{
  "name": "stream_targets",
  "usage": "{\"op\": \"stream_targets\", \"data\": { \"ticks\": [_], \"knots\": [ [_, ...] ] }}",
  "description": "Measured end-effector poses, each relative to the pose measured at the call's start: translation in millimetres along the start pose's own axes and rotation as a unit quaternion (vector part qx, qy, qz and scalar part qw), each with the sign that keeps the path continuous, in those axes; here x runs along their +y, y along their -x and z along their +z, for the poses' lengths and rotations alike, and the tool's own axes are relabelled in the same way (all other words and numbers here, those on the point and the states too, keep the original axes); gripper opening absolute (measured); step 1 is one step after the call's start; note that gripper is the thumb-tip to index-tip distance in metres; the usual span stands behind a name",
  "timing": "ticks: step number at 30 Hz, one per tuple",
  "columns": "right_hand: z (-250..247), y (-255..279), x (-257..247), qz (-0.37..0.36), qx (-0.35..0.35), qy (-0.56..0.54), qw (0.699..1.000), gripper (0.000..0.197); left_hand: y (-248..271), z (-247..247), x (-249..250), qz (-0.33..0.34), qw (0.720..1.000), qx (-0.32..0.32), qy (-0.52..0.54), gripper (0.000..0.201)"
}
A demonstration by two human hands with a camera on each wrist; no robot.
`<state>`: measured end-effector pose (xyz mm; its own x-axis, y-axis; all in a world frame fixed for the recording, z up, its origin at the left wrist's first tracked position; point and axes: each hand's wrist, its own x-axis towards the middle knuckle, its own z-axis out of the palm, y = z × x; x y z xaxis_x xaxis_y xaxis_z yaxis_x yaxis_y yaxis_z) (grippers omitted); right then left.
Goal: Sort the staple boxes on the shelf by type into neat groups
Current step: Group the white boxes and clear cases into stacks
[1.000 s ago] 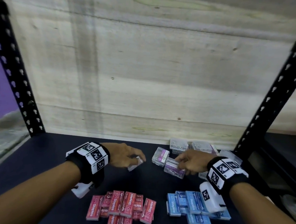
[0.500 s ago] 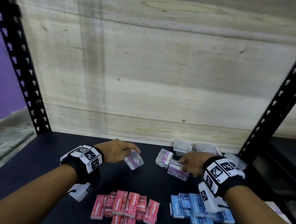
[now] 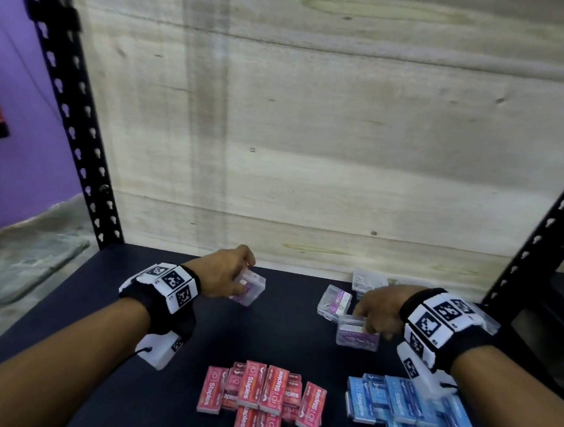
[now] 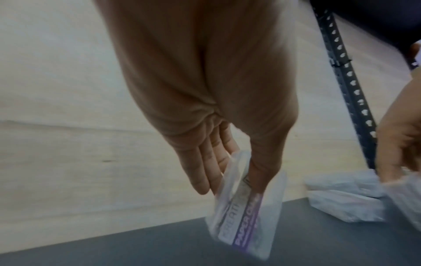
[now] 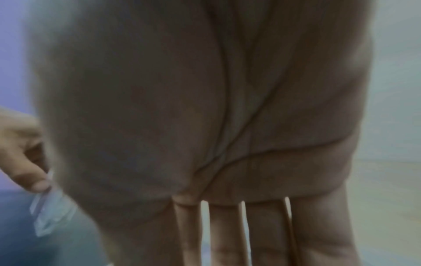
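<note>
My left hand (image 3: 242, 278) pinches a clear plastic box with a purple label (image 3: 249, 289) between thumb and fingers, just above the dark shelf (image 3: 286, 342), left of centre. The left wrist view shows that box (image 4: 246, 212) tilted on edge in the pinch. My right hand (image 3: 368, 321) grips a second clear purple-labelled box (image 3: 355, 335) at the right. A third clear box (image 3: 334, 303) lies just behind it. Red staple boxes (image 3: 262, 397) form a group at the front centre, blue staple boxes (image 3: 407, 409) at the front right. My palm fills the right wrist view.
More clear boxes (image 3: 369, 279) lie at the back right against the wooden back panel (image 3: 311, 149). Black perforated uprights stand at the left (image 3: 78, 128) and the right (image 3: 543, 236). Bare dark shelf lies to the left of my left hand.
My left hand has carried its clear box to the left and towards the back panel. My right hand has stayed on its clear box and drawn it slightly nearer.
</note>
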<state>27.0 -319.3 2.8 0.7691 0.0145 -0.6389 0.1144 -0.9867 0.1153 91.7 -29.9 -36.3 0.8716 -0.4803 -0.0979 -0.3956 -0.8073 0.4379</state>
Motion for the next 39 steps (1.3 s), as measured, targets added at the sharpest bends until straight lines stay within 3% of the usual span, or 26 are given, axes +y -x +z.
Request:
{"op": "stream_targets", "data": {
  "ticks": [5, 10, 15, 25, 34, 39],
  "knots": [
    [-26.1, -18.6, -42.5, -0.068, 0.046, -0.029, 0.996, 0.029, 12.6, -30.6, -38.2, -0.055, 0.998, -0.003, -0.044, 0.04],
    [-53.7, -54.8, -105.1, -0.148, 0.15, -0.01, 0.978, 0.024, 13.4, -49.3, -79.6, -0.084, 0.986, -0.029, -0.141, 0.027],
    [-74.9, -96.1, -156.2, -0.166, 0.187, -0.014, 0.968, 0.031, 2.6, -62.3, -114.8, -0.099, 0.979, -0.052, -0.171, 0.042],
    [-103.1, -146.8, -222.1, -0.194, 0.25, -0.021, 0.948, 0.028, -13.2, -75.9, -168.9, -0.054, 0.99, 0.015, -0.127, 0.048],
    [-101.2, -154.6, -234.8, -0.199, 0.282, -0.057, 0.937, 0.028, -10.8, -65.8, -186.0, -0.005, 0.991, 0.111, -0.08, 0.032],
    [-100.3, -153.5, -235.7, -0.194, 0.309, -0.069, 0.928, 0.03, -10.8, -63.3, -188.6, -0.002, 0.988, 0.131, -0.083, 0.032]
  ]
}}
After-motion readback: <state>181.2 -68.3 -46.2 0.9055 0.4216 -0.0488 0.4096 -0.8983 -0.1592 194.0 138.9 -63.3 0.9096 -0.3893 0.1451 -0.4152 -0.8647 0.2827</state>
